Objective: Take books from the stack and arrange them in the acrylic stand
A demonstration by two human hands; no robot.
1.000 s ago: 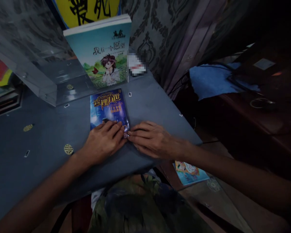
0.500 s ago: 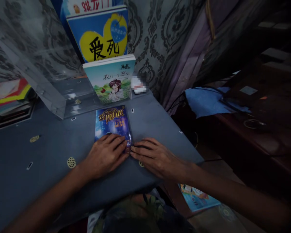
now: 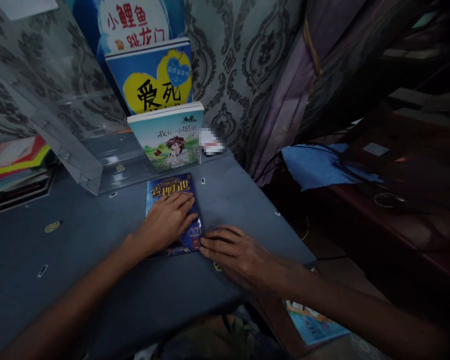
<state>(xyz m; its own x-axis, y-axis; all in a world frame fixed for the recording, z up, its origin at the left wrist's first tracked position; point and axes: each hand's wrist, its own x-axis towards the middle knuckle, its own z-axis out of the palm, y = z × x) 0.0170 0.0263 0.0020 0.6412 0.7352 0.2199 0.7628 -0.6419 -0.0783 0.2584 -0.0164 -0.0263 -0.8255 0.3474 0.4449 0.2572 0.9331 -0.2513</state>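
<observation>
A dark blue book (image 3: 193, 220) with gold lettering lies flat on the grey tabletop. Across the middle of its cover rests my left hand (image 3: 168, 217), palm down with the fingers stretched out. My right hand (image 3: 234, 252) lies on the table at the book's lower right corner, fingertips touching its edge; its fingers are extended and hold nothing. Just behind the book, a green book (image 3: 172, 145) with a drawn figure stands in a clear acrylic rack (image 3: 88, 172). Behind that rise a blue-and-yellow book (image 3: 153, 75) and a taller blue book (image 3: 138, 22).
A pile of books and colored folders (image 3: 17, 160) sits at the left. A small blurred item (image 3: 212, 141) is by the rack's right side. To the right, a blue cloth (image 3: 315, 165) and cables lie on dark furniture. Below the table edge is another blue book (image 3: 315, 322).
My left hand has slid up the blue book's cover, away from me, uncovering its lower part. My right hand stays at the corner. The view has tilted up slightly.
</observation>
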